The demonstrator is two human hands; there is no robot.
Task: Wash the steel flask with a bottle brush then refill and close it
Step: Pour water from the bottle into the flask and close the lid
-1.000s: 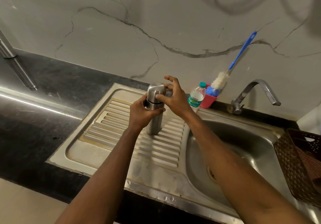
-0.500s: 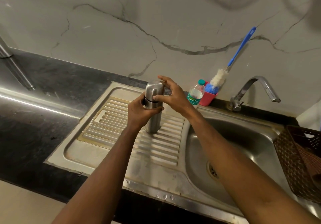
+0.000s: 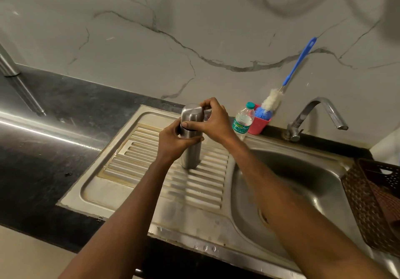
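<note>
- The steel flask (image 3: 191, 148) stands upright on the ribbed draining board (image 3: 140, 170), in the middle of the frame, just left of the sink bowl (image 3: 303, 170).
- The left grip (image 3: 173, 142) is wrapped round the flask's body, just under the cap (image 3: 191, 114), and holds it steady.
- The right grip (image 3: 213, 120) has its thumb and fingers curled round the cap.
- A thin dark gap shows between the cap and the body, so the cap looks a bit loose.
- I cannot tell if the cap is coming off or going on.
- The bottle brush (image 3: 298, 64) stands in a pink cup (image 3: 260, 125) by the wall, right of the middle, beside a small water bottle (image 3: 243, 119). No hand touches it.
- No water runs from the tap (image 3: 302, 117), and I see no water in the sink bowl.
- So I think the job is at the very start, and the flask is being opened.
- What I think is left: take the cap off, scrub inside with the brush, rinse, fill the flask, and screw the cap back on.
</note>
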